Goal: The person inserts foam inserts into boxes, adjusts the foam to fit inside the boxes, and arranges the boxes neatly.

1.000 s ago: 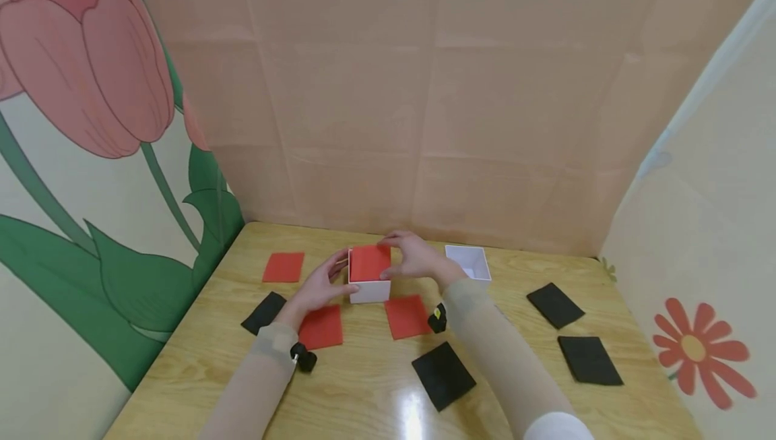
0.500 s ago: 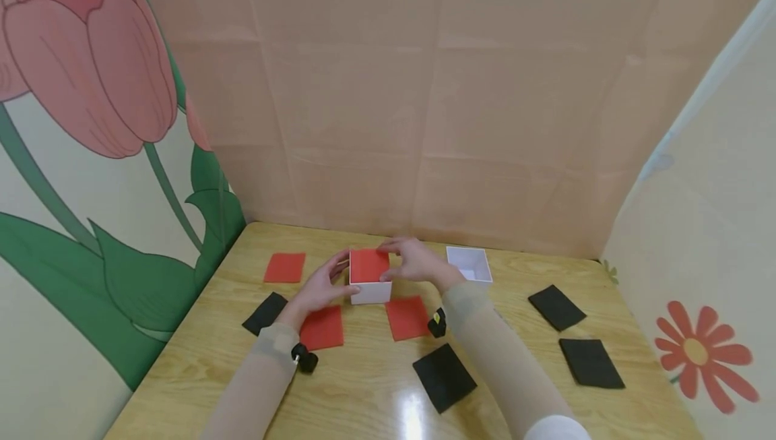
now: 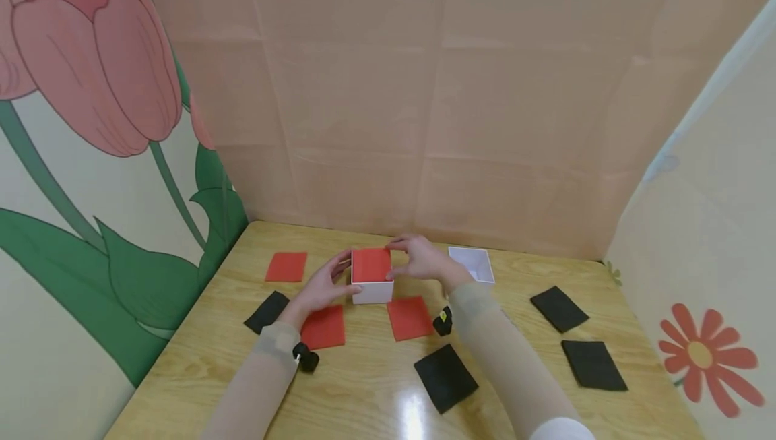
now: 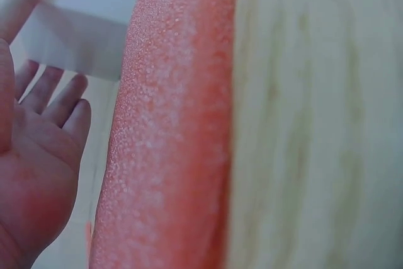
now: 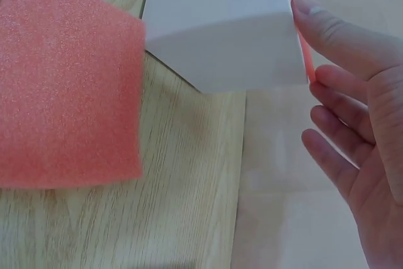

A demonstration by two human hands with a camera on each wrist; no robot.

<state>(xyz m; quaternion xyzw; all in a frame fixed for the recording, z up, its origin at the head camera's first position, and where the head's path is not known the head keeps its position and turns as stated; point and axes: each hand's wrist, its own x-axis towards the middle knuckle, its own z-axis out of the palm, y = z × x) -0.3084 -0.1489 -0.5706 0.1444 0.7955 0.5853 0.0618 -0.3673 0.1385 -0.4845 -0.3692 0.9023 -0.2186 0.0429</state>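
Observation:
A white square box (image 3: 372,293) stands toward the back middle of the table, a red foam square (image 3: 372,265) filling its top. My left hand (image 3: 319,290) holds the box at its left side, thumb on the front face and fingers along the side. At the right rim, the thumb and forefinger of my right hand (image 3: 422,261) touch the edge of the foam, spread apart. The right wrist view shows the thumb of that hand (image 5: 384,111) on the foam's edge, which sits slightly proud of the box (image 5: 227,36); its other fingers are loosely bent.
Red foam squares lie front left (image 3: 323,327), front right (image 3: 410,319) and far left (image 3: 287,267). A second white box (image 3: 473,265) stands open at back right. Several black squares, one near the front (image 3: 446,378), lie on the wooden table (image 3: 358,393).
My right hand has shifted slightly right, its fingers drawing from over the foam to its right edge. The left hand keeps its hold on the box.

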